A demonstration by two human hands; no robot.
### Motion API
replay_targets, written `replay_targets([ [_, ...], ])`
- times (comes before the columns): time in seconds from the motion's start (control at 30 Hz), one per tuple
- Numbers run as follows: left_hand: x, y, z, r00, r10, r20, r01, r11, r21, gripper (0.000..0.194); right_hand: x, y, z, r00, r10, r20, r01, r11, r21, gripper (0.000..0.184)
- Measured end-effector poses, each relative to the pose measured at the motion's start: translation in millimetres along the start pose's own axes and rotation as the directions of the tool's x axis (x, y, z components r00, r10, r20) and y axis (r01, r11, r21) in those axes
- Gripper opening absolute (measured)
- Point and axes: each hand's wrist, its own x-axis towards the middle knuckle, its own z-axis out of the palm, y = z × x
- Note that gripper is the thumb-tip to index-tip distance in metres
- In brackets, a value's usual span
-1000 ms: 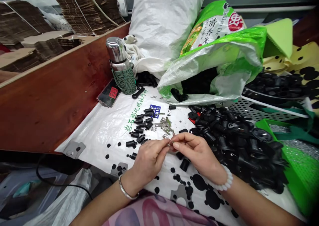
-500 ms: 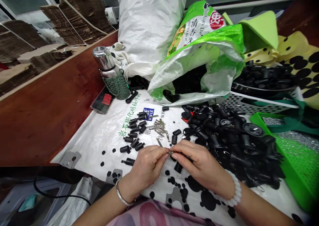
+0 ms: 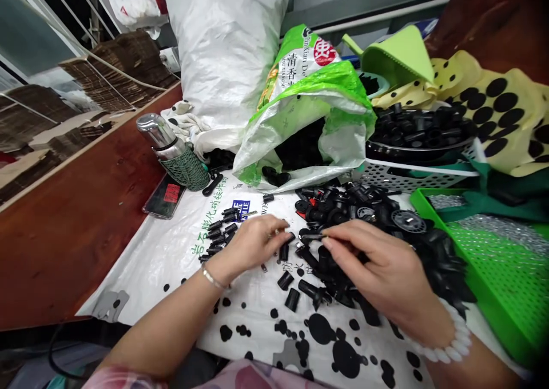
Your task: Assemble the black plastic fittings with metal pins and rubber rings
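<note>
L hand [image 3: 253, 241]: reached fwd over white woven sheet [image 3: 171, 246], fingertips pinched narrow at a small item by the metal pins; what's held too small to tell. Silver bangle at wrist.
R hand [image 3: 386, 272]: thumb + forefinger closed on a thin black rod-like part [image 3: 312, 237], held roughly level, tip pointing toward L hand. White bead bracelet at wrist.
Gap btwn hands: small, fingertips near, not touching.
Black part pile [image 3: 386, 229]: big heap of black plastic pcs, directly under + beyond R hand, some w/ round wheel-like faces.
Row of small black cylinders [image 3: 218, 231]: laid side by side on sheet, just left of L hand.
Loose cylinders [image 3: 291, 292]: a few scattered on sheet, below the hands.
Metal pins: mostly hidden by L hand, one sliver by the blue print.
Flask [image 3: 171, 151]: steel, green knit sleeve, tilted, far left of sheet; phone [image 3: 165, 194] lying flat just beside it.
Green/white bag [image 3: 309, 114]: open, black pcs inside, behind pile.
White basket [image 3: 420, 171]: perforated, black tray of parts on top, right rear.
Green tray [image 3: 506, 251]: far right, small shiny metal bits inside.
Wood board [image 3: 64, 223]: left of sheet.
</note>
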Motion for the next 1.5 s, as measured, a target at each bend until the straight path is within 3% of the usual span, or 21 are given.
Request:
replay_targets([
  [0.1, 39.9, -9.0, 8.9, 1.000, 0.004, -0.018, -0.002, 0.989, 0.147, 0.028, 3.0, 5.9, -10.5, 0.989, 0.022, -0.147, -0.032, 0.997, -0.067, 0.007],
  [0.2, 70.1, -16.6, 25.3, 0.992, 0.078, 0.104, -0.097, 0.978, 0.187, 0.034, 4.0, 10.8, -14.4, 0.980, 0.021, -0.200, -0.039, 0.995, -0.090, 0.007],
  [0.33, 81.3, -24.3, 36.4, 0.988, 0.087, 0.126, -0.108, 0.980, 0.169, 0.029, 5.9, 15.2, -15.7, 0.979, 0.030, -0.202, -0.049, 0.995, -0.087, 0.007],
  [0.53, 44.8, -23.5, 11.8, 0.999, -0.047, 0.007, 0.046, 0.994, 0.096, 0.031, 6.5, 15.0, -10.7, 0.977, 0.062, -0.205, -0.071, 0.997, -0.037, 0.005],
  [0.63, 16.4, -10.6, -1.3, 0.983, -0.158, -0.094, 0.147, 0.983, -0.114, 0.031, 3.6, 10.7, -1.1, 0.986, 0.072, -0.149, -0.068, 0.997, 0.037, 0.006],
  [0.83, -22.8, 17.6, -7.4, 0.988, -0.115, -0.104, 0.093, 0.977, -0.194, 0.031, -4.1, 1.4, 21.6, 0.998, -0.037, -0.042, 0.043, 0.989, 0.141, 0.011],
  [1.13, -31.2, 25.7, -2.6, 0.996, -0.044, -0.082, 0.040, 0.998, -0.045, 0.034, -7.3, -1.8, 24.4, 0.952, -0.307, 0.013, 0.307, 0.951, -0.026, 0.012],
  [1.3, -30.2, 28.7, -1.5, 0.999, 0.014, -0.046, -0.015, 0.999, -0.030, 0.031, -8.8, -2.6, 27.4, 0.936, -0.343, 0.083, 0.349, 0.934, -0.079, 0.012],
  [1.4, -28.4, 30.2, -4.3, 0.999, 0.038, -0.001, -0.038, 0.994, -0.106, 0.029, -9.7, -0.5, 30.6, 0.944, -0.309, 0.116, 0.314, 0.949, -0.033, 0.012],
  [1.5, -27.8, 28.9, -4.5, 0.999, -0.025, 0.026, 0.032, 0.942, -0.333, 0.030, -8.5, 1.8, 31.5, 0.958, -0.253, 0.137, 0.245, 0.967, 0.070, 0.012],
])
